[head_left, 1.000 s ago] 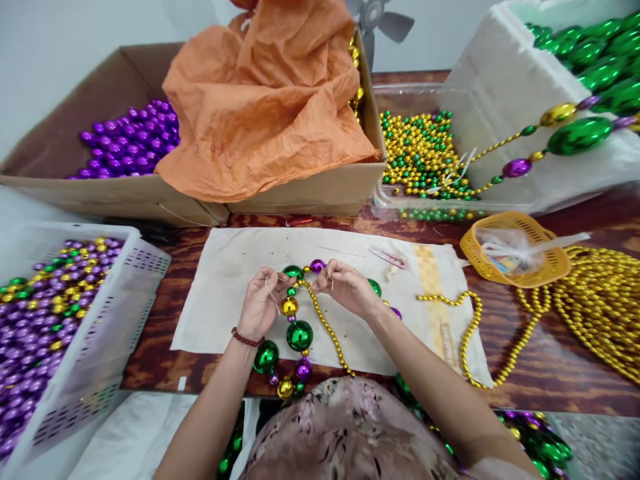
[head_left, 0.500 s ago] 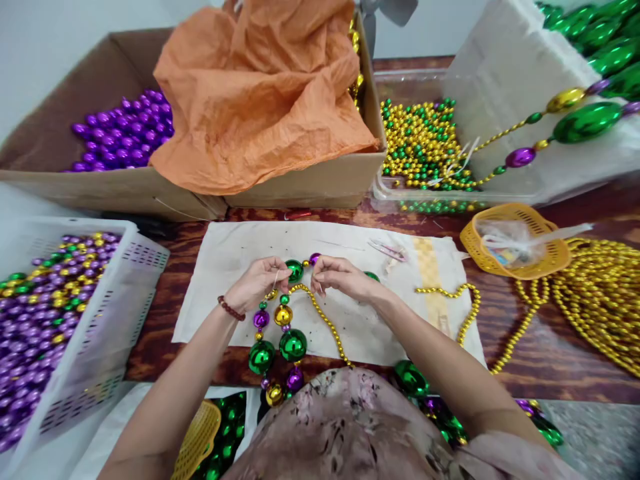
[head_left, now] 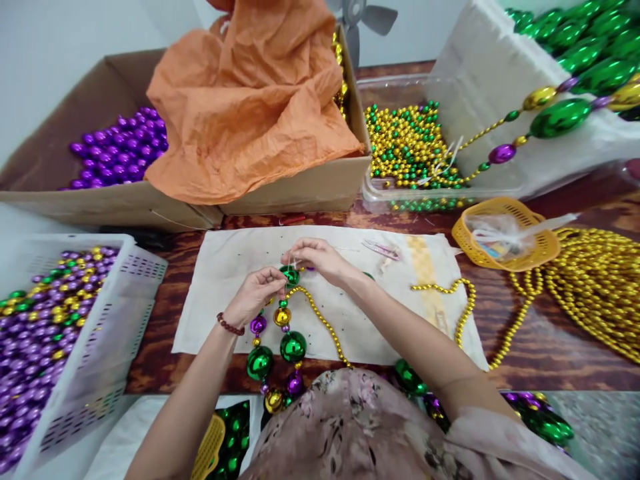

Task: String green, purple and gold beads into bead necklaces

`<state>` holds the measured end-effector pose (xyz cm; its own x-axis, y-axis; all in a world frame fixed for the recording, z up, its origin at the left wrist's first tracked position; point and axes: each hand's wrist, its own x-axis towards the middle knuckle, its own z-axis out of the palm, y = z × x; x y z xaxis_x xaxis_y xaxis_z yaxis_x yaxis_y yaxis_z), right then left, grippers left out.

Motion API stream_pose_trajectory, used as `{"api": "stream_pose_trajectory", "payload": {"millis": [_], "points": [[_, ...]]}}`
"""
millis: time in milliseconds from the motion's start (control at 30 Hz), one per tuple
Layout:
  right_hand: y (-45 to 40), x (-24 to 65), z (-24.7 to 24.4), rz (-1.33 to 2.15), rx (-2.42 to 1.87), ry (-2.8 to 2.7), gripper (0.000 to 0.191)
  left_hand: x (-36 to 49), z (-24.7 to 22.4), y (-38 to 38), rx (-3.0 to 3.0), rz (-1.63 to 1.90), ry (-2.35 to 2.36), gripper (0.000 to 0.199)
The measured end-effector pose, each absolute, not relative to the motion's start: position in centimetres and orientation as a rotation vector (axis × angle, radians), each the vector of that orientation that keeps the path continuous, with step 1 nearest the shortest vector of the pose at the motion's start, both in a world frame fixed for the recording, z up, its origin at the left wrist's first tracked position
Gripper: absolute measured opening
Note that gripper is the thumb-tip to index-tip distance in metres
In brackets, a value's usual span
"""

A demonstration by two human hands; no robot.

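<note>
Over the white cloth, my left hand pinches the thin string of a bead necklace, fingertips together. My right hand is just above and to the right, its fingers closed on the pale string. From my left fingers the necklace hangs toward my lap, with large green beads, purple ones and gold ones. Behind the fingertips rests another green bead, partly covered. A strand of small gold beads curves from near the hands to the table edge.
At left stands a white basket of mixed beads. Behind are a cardboard box with orange cloth and a clear bin of small beads. A yellow basket sits by gold strands on the right.
My right hand has moved up and left, above my left hand. My left hand has dropped slightly, and the two hands are closer together. The view has shifted a little.
</note>
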<state>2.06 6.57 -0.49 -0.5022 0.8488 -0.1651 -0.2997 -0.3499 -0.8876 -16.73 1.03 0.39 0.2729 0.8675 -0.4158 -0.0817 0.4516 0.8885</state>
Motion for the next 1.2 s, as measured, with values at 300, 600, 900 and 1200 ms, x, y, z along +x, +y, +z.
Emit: {"api": "stream_pose_trajectory", "payload": {"millis": [300, 600, 900, 1200], "points": [[7.0, 0.6, 0.7, 1.191, -1.084, -2.051, 0.019, -17.0, 0.4, 0.7, 0.877, 0.909, 1.094, 0.039], [4.7, 3.2, 0.7, 1.116, -0.932, -2.326, 0.015, -17.6, 0.3, 0.2, 0.888, 0.93, 1.147, 0.038], [5.4, 2.7, 0.6, 1.629, -0.927, -2.025, 0.017, -18.3, 0.9, -0.3, 1.182, 0.908, 1.222, 0.031], [5.9, 0.5, -0.5, 1.975, -0.979, -1.7, 0.015, -18.0, -1.5, -1.9, 1.463, 1.15, 1.464, 0.012]]}}
